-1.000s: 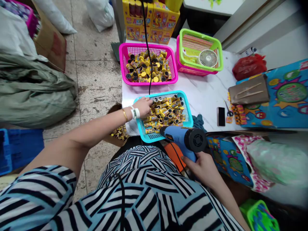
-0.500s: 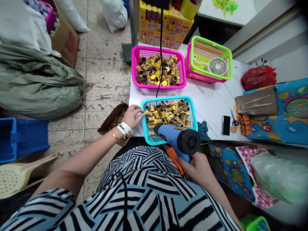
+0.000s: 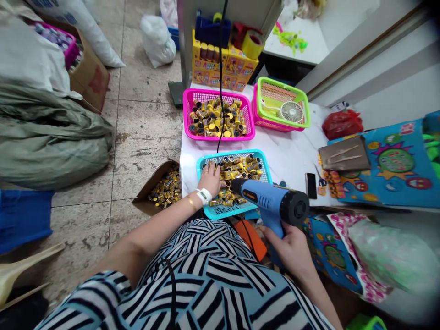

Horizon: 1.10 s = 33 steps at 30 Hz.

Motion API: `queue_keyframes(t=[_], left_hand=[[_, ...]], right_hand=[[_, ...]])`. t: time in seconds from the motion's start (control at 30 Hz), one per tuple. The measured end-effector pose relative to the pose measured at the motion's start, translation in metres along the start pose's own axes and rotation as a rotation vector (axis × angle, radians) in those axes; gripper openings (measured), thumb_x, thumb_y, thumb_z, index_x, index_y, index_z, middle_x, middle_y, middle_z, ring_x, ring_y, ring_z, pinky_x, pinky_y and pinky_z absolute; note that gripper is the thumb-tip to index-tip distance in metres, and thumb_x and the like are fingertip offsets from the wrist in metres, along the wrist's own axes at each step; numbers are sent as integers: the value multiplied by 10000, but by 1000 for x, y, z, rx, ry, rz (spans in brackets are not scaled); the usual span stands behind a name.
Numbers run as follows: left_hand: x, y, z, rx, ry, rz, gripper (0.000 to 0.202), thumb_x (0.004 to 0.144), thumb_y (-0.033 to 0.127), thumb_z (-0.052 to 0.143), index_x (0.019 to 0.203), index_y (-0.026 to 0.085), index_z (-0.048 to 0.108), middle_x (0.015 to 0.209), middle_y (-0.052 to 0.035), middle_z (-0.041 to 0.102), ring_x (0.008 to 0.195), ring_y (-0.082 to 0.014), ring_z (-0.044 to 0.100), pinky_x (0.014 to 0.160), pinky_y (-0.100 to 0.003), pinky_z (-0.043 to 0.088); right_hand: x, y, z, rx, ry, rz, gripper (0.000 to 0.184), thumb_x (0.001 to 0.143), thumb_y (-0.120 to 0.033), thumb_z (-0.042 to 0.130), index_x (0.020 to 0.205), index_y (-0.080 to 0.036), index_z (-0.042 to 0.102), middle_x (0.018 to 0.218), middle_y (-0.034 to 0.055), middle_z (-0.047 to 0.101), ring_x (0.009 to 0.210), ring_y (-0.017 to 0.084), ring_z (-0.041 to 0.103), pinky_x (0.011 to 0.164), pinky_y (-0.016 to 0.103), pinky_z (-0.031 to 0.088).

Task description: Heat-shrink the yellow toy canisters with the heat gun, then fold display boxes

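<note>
My right hand (image 3: 292, 250) is wrapped round the handle of a blue heat gun (image 3: 266, 199), its dark nozzle pointing left over the turquoise basket (image 3: 200, 196). Small yellow cylindrical containers (image 3: 242, 167) with dark ends fill much of that basket. Over its left part lies my left hand (image 3: 210, 181), fingers stretched and apart on the containers. The fingertips reach in among them, and I see nothing gripped. A white band and a gold bangle circle the left wrist.
Behind stands a pink basket (image 3: 254, 130) of similar containers; a black cord (image 3: 222, 107) hangs before it. A green basket (image 3: 307, 103) holds a small white fan. A phone (image 3: 310, 185) and scissors (image 3: 321, 180) lie right. A cardboard box (image 3: 146, 205) of containers is at lower left.
My left hand has moved from the turquoise basket's left rim onto the containers inside. The heat gun has shifted right relative to the basket, and the view has tilted and turned slightly.
</note>
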State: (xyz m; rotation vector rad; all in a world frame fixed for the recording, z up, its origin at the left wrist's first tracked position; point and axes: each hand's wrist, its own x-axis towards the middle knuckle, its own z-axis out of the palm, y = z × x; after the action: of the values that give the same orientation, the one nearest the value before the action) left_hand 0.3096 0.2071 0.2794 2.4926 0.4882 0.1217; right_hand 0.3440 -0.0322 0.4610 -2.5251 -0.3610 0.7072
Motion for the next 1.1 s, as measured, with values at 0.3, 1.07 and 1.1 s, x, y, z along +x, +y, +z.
queue_keyframes(t=[0.3, 1.07, 1.1], left_hand=[[-85, -13, -17, -233, 44, 72, 314, 906, 293, 521, 1200, 220, 604, 1327, -164, 551, 1238, -307, 519, 1023, -505, 458], [-50, -9, -17, -1123, -233, -462, 373, 645, 491, 695, 657, 187, 480, 527, 54, 514, 516, -107, 470, 533, -236, 379], [-51, -9, -17, -1121, -232, -465, 369, 643, 488, 693, 653, 189, 475, 522, 55, 509, 512, -107, 466, 530, -237, 376]], right_hand=[[-26, 25, -6, 159, 93, 199, 430, 783, -513, 635, 954, -119, 653, 627, 50, 678, 552, 207, 635, 545, 288, 495], [-9, 1, -6, 2, -77, -45, 304, 795, -465, 603, 721, -171, 623, 513, -5, 537, 499, 155, 495, 487, 259, 351], [-4, -5, -4, -2, -60, -86, 302, 797, -460, 603, 699, -174, 610, 511, -7, 524, 500, 148, 479, 486, 255, 337]])
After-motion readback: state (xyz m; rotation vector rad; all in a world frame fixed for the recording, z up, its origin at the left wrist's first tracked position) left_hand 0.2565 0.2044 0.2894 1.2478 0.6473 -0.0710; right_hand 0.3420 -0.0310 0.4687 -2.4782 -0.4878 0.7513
